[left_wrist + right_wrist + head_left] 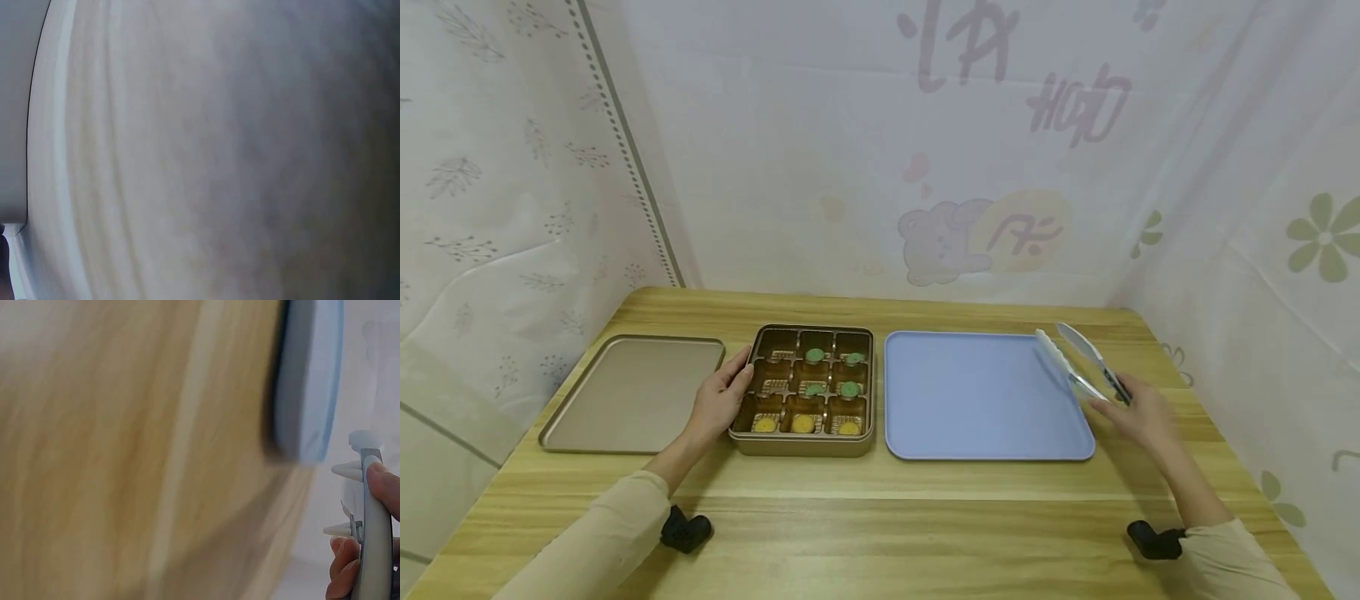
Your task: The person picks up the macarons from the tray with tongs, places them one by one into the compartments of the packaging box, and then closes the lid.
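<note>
My left hand [715, 404] grips the left side of a square bronze tin [805, 447], thumb on its rim. Inside is a brown divided insert [772, 390]. Several round green pieces [815, 356] lie in its middle and right compartments, and three round yellow pieces [802, 424] fill the front row. In my right hand [1142, 412] is a pair of tongs [1101, 368], arms spread, tips up over the right edge of a pale blue tray [985, 400]. The right wrist view shows thumb and fingers around the tongs' handle [375, 550].
A flat bronze lid [632, 396] lies left of the tin, partly behind my left forearm. All stand on a wooden table [880, 525]. Printed cloth [820, 150] hangs behind and at both sides. The left wrist view is mostly blurred wood grain.
</note>
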### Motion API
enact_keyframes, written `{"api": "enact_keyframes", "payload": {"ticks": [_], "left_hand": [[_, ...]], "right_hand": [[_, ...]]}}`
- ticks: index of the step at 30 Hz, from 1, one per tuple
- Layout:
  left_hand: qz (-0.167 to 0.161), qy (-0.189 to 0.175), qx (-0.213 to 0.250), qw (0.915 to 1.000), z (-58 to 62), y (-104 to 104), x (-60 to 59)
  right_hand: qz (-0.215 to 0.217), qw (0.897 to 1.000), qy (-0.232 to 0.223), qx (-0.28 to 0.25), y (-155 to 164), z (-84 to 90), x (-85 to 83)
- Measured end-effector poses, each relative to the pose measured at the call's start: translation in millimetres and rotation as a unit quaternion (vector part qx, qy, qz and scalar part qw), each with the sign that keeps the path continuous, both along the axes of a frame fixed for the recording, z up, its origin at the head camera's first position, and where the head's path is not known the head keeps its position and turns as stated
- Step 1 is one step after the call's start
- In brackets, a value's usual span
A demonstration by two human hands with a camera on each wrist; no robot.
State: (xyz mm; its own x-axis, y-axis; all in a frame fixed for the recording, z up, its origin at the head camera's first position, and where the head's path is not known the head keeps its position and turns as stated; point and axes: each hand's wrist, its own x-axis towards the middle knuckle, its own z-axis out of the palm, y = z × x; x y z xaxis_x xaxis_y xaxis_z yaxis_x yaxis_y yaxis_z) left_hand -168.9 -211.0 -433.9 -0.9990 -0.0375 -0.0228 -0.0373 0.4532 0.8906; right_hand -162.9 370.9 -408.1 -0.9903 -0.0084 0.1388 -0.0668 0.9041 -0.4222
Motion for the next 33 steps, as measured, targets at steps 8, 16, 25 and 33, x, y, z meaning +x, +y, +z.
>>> {"api": "enact_keyframes", "payload": {"ticks": [8,16,25,33], "left_hand": [[-0.006,-0.004,0.005,1.0,0.9,1,0.7],[-0.005,0.003,0.0,1.0,0.9,1,1.4],[-0.003,0.0,-0.002,1.0,0.8,1,0.5],[0.002,0.005,-0.003,1.0,-1.4,0,-0.4]], "right_hand": [[-0.048,0.999,0.013,0.019,28,-9.7,7.3],[-0.071,0.997,0.035,0.026,43,-18.0,11.1],[-0.09,0.995,0.048,0.018,49,-27.3,14.5],[-0.099,0.994,0.042,0.016,49,-30.0,16.2]]}}
